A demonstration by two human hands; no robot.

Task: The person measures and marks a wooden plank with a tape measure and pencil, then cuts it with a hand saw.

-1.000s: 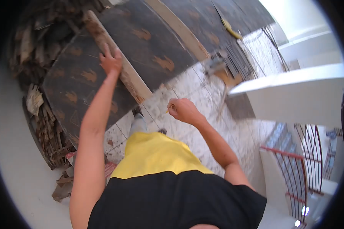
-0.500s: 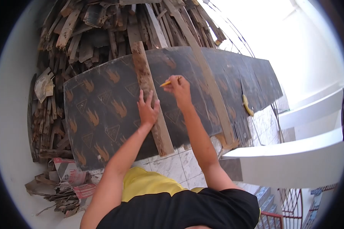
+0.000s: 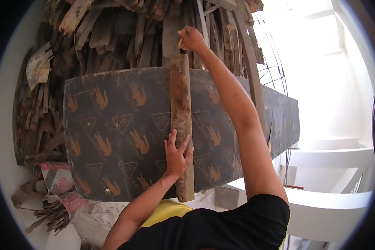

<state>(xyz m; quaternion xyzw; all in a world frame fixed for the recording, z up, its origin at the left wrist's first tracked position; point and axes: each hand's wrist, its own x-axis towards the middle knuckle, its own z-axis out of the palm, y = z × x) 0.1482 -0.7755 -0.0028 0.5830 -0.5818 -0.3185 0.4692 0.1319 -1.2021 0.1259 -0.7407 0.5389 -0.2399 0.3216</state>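
Note:
A rough, worn wooden plank lies across a dark plywood sheet printed with orange crocodile figures and triangles. My left hand rests on the near part of the plank, fingers spread over its face. Beyond the plank's far end, my right hand pinches a yellow pencil, its point facing down. The pencil is just past the sheet's far edge, over the scrap wood.
A big pile of old boards rises behind the sheet and continues down the left side. Another long timber crosses the sheet at right, partly behind my right arm. Torn printed sacks lie lower left; white ledges stand at right.
My right hand, with the pencil, has moved from beside the plank's middle up to its far end. My left hand has slid toward the near end. The view has shifted and turned.

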